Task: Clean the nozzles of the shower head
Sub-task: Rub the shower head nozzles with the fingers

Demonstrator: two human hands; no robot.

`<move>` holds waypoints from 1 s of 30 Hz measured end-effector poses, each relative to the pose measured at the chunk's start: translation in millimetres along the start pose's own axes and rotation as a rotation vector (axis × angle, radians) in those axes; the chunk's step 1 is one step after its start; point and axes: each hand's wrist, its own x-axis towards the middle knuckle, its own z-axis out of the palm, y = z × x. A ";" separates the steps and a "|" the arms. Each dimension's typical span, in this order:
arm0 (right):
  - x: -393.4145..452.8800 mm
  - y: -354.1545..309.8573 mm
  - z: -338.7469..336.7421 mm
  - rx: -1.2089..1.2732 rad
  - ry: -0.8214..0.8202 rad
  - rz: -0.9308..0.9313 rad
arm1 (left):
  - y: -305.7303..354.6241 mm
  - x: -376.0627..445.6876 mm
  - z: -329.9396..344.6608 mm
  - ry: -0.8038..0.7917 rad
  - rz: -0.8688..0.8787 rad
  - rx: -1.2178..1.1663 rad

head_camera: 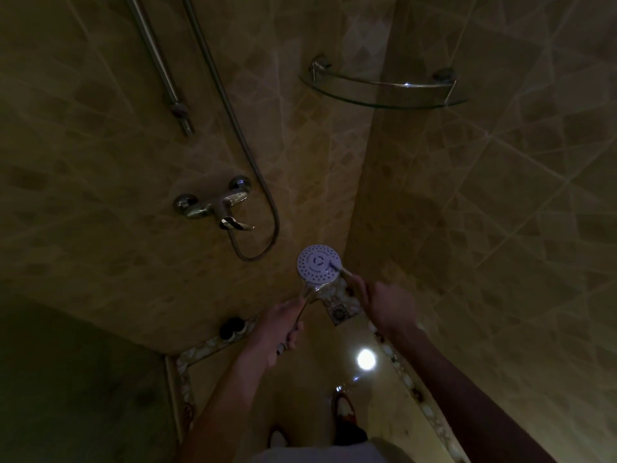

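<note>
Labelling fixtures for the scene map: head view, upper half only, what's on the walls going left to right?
Slide rail → mixer tap → shower hose → glass corner shelf.

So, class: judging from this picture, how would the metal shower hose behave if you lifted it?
The ribbed metal shower hose probably feels floppy, since it droops in a loop below the chrome wall tap. It likely sways rather than holding shape. Its shiny surface may be slippery.
</note>
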 end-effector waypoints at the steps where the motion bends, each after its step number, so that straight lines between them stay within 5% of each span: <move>1: 7.3 4.9 -5.1 0.029 0.002 0.047 | 0.8 -0.1 1.5 -0.008 0.007 0.007; 10: -13.2 -7.6 1.7 -0.011 0.031 -0.102 | 3.3 5.2 8.0 0.011 -0.010 -0.017; 17: 27.1 18.4 -14.3 0.130 0.041 0.092 | 2.3 14.5 16.0 -0.015 0.007 -0.032; 23: -4.0 7.2 -0.3 0.091 -0.040 -0.098 | -0.1 18.2 22.9 0.002 0.015 -0.060; 30: 45.1 31.5 -28.6 0.162 -0.031 -0.016 | 5.0 21.3 38.6 -0.028 0.050 -0.073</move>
